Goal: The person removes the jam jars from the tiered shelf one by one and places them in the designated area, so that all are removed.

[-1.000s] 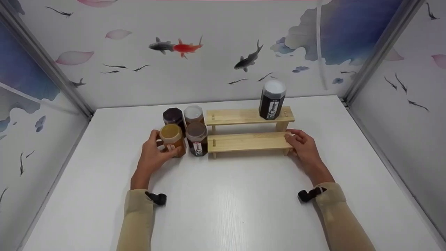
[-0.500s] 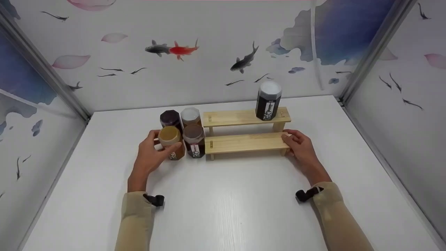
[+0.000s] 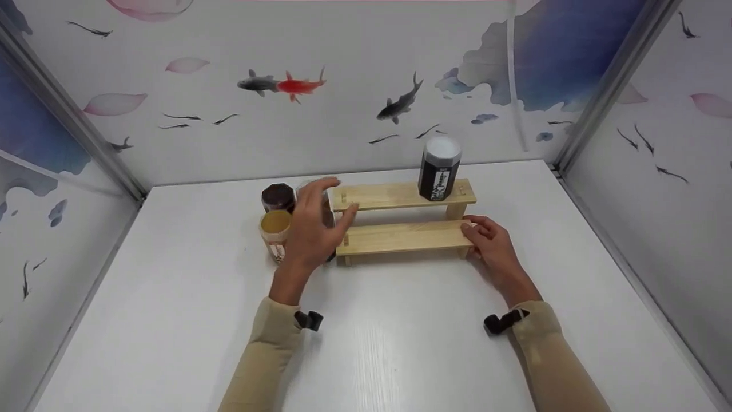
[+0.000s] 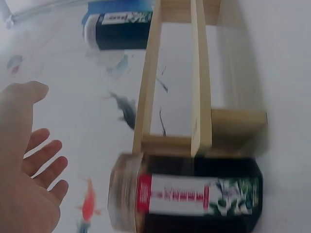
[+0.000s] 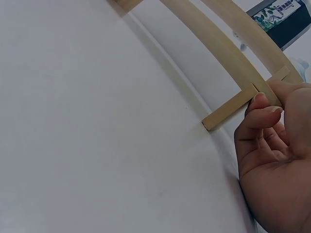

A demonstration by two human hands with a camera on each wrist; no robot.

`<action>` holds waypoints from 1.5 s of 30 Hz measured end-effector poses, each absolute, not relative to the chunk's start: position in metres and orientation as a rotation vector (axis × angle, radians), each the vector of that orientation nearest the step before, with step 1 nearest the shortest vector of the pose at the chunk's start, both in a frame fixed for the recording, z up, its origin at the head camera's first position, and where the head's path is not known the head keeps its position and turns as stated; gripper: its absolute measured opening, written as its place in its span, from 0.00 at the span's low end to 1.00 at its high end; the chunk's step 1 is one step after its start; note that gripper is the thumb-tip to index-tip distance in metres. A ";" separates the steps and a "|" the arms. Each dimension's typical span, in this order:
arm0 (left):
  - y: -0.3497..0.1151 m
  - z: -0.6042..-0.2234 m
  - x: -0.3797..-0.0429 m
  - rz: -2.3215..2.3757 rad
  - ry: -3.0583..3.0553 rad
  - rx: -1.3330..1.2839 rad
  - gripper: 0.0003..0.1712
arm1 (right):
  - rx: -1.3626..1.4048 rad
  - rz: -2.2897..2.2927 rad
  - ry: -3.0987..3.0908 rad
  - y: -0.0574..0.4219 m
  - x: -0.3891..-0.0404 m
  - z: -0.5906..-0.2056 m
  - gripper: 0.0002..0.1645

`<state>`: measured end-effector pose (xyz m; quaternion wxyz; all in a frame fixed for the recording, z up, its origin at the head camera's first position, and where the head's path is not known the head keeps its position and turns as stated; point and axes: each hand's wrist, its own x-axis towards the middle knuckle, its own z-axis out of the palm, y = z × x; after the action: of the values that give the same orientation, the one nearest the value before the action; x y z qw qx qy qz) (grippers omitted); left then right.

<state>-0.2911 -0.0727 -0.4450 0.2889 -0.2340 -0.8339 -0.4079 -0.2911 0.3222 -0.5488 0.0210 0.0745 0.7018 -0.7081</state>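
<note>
My left hand (image 3: pixel 311 234) is over the group of jars left of the shelf, thumb and fingers spread, holding nothing. Below it, a dark jar (image 4: pixel 194 194) with a labelled side stands against the shelf's left end; the hand largely hides it in the head view. A yellow-lidded jar (image 3: pixel 276 226) and a dark-lidded jar (image 3: pixel 278 197) stand to the hand's left, and a pale-lidded jar behind is mostly covered. My right hand (image 3: pixel 496 252) pinches the right end of the two-tier wooden shelf's lower board (image 3: pixel 406 237), thumb on top.
On the right of the upper board (image 3: pixel 377 195) stands a black jar (image 3: pixel 439 171) with a white lid. The white table (image 3: pixel 366 332) reaches back to a wall (image 3: pixel 354 34) printed with fish and petals. Side panels flank the table.
My left hand has let go of the yellow-lidded jar and moved right, over the neighbouring jars. My right hand keeps its pinch on the shelf.
</note>
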 end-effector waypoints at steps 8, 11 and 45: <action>-0.001 -0.444 -0.310 -1.216 -2.384 -0.768 0.34 | 0.250 -2.196 2.149 0.324 -0.286 -0.548 0.39; 0.019 -0.450 -0.321 -1.266 -2.432 -0.790 0.35 | 0.257 -2.204 2.146 0.324 -0.286 -0.548 0.38; 0.104 -0.450 -0.339 -1.411 -2.369 -0.513 0.47 | 0.191 -2.179 2.224 0.321 -0.288 -0.547 0.34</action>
<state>-0.3387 0.1040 -0.4500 0.1677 -0.1804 -0.8326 -0.4961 -0.2884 0.3207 -0.5471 0.0109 0.0611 0.7130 -0.6984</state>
